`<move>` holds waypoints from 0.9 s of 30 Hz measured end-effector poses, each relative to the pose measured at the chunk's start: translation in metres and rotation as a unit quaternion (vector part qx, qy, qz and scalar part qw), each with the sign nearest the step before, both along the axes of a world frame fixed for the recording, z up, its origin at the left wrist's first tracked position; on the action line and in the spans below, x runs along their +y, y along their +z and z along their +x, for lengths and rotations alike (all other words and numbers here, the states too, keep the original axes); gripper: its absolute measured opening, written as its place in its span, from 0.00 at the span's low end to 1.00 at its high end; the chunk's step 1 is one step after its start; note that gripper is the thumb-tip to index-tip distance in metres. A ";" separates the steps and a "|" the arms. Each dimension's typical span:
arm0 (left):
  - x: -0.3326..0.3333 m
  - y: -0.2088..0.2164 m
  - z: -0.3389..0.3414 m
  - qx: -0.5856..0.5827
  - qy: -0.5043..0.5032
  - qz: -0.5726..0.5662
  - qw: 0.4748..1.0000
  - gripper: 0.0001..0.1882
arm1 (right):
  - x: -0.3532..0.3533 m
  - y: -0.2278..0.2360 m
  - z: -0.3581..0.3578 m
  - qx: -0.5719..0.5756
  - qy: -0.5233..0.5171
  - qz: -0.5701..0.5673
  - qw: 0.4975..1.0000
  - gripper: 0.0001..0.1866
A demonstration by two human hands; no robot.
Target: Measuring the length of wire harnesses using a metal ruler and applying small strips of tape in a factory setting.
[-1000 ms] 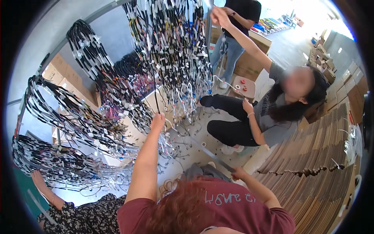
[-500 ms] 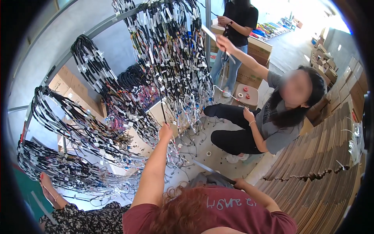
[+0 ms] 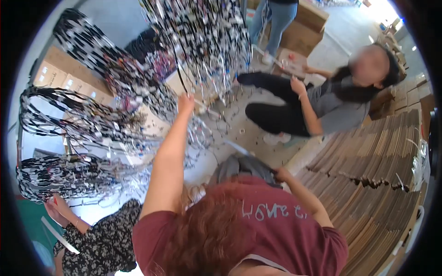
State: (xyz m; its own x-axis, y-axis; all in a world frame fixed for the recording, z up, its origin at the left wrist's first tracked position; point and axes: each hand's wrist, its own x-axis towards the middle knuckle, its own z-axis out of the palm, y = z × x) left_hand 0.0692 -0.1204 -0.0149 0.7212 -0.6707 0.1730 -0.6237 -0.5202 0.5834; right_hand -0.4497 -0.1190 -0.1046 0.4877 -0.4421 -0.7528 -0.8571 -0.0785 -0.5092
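My left hand reaches out toward the hanging wire bundles, its fingers closed around the lower end of a black cable. Wire harnesses with many white tags hang just beyond it. Close to my lap, my right hand grips one end of a long, flat, pale strip. That strip slants away over grey cloth toward the floor. Motion blur softens the finger details of both hands.
A seated co-worker is at the right, near a stool with red rolls. Another person's hand touches cables at lower left. Stacked flat cardboard fills the right side. More harness bundles hang at the left; boxes stand behind.
My view has tilted downward, shifting the scene upward. The seated co-worker's raised arm has come down. My left hand still holds the black cable, and my right hand keeps the strip.
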 end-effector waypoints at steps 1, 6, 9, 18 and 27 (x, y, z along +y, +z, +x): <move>0.005 -0.002 0.005 -0.003 -0.003 -0.002 1.000 0.17 | 0.001 0.017 0.005 0.011 -0.003 0.027 1.000 0.08; -0.002 -0.009 0.039 -0.005 -0.010 0.061 0.998 0.13 | 0.005 0.027 -0.002 -0.032 -0.062 0.058 0.996 0.07; -0.015 0.008 0.013 -0.080 0.113 0.035 0.990 0.14 | 0.013 0.014 -0.031 -0.045 -0.049 0.011 0.998 0.05; -0.117 -0.054 -0.042 0.124 -0.077 0.030 0.989 0.23 | 0.013 0.040 -0.062 -0.129 -0.078 -0.020 0.988 0.10; -0.203 -0.110 -0.007 0.422 -0.049 -0.121 0.897 0.20 | 0.011 0.074 -0.074 -0.130 -0.242 0.047 0.960 0.08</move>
State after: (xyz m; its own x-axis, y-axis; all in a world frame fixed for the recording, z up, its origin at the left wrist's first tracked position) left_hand 0.0618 -0.3233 -0.1254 0.6031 -0.7550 -0.2575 0.0564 -0.2817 0.9579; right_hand -0.5240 -0.1083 -0.0302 0.4193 -0.5995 -0.6818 -0.6250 0.3541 -0.6957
